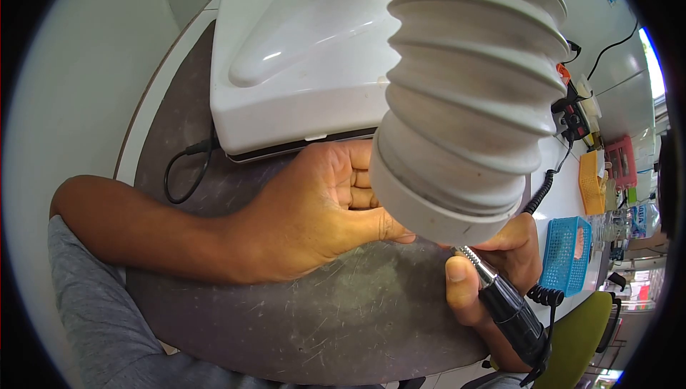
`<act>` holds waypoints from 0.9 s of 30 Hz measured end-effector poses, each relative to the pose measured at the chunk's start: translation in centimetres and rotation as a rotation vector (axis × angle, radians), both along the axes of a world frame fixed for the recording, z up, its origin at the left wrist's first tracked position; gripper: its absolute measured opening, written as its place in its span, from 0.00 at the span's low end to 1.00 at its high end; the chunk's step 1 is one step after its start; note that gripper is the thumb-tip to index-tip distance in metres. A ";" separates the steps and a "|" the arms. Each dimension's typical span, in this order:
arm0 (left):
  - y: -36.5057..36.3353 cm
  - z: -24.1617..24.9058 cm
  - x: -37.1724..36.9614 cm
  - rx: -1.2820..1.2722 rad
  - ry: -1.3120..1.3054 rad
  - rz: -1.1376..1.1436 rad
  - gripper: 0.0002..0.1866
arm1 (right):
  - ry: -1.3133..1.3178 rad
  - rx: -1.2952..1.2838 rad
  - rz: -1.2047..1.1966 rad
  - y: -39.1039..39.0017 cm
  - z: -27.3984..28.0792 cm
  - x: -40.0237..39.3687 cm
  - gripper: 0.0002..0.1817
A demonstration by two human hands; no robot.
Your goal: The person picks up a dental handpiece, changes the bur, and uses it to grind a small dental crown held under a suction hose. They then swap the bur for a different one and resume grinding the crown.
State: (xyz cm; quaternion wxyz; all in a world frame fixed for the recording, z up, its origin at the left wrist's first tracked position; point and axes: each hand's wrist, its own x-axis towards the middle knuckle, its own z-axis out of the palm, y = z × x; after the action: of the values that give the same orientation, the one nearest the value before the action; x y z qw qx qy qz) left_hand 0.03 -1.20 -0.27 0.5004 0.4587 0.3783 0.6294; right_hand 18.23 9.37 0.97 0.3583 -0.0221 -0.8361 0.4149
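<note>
My right hand [514, 253] is closed around a black and silver rotary handpiece [511, 314], which slants up and left from the table's front right. Its tip is hidden beneath the rim of a white corrugated suction hose [468, 103]. My left hand [321, 210] rests over the grey tabletop with the fingers curled and the thumb pointing right toward the handpiece. The hose covers its fingertips, so whatever they may pinch does not show. Behind my left hand stands a white dust collector housing [307, 53].
A blue plastic basket [567, 257] stands to the right, with a yellow basket [592, 181] and a pink basket [620, 160] farther back. A coiled black cord [547, 294] hangs by the handpiece. A black cable [189, 164] loops left of the housing. A green chair [575, 335] is at lower right.
</note>
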 end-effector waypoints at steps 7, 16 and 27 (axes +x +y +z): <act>0.0 -0.1 0.0 0.044 0.029 0.007 0.16 | 0.060 -0.221 -0.177 -0.5 -0.1 -0.6 0.15; 0.0 0.8 0.1 -0.116 0.117 -0.026 0.17 | -0.201 -0.618 -0.097 -0.7 -0.3 -1.4 0.17; 0.2 0.8 0.2 -0.230 -0.029 -0.070 0.16 | -0.212 -0.766 -0.084 -0.6 0.3 -1.4 0.11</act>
State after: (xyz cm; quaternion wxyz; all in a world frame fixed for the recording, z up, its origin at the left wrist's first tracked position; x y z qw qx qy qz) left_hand 0.27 -0.96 0.56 0.5770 0.4020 0.4245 0.5703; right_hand 16.86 8.77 1.25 0.2524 -0.2311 -0.6517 0.6769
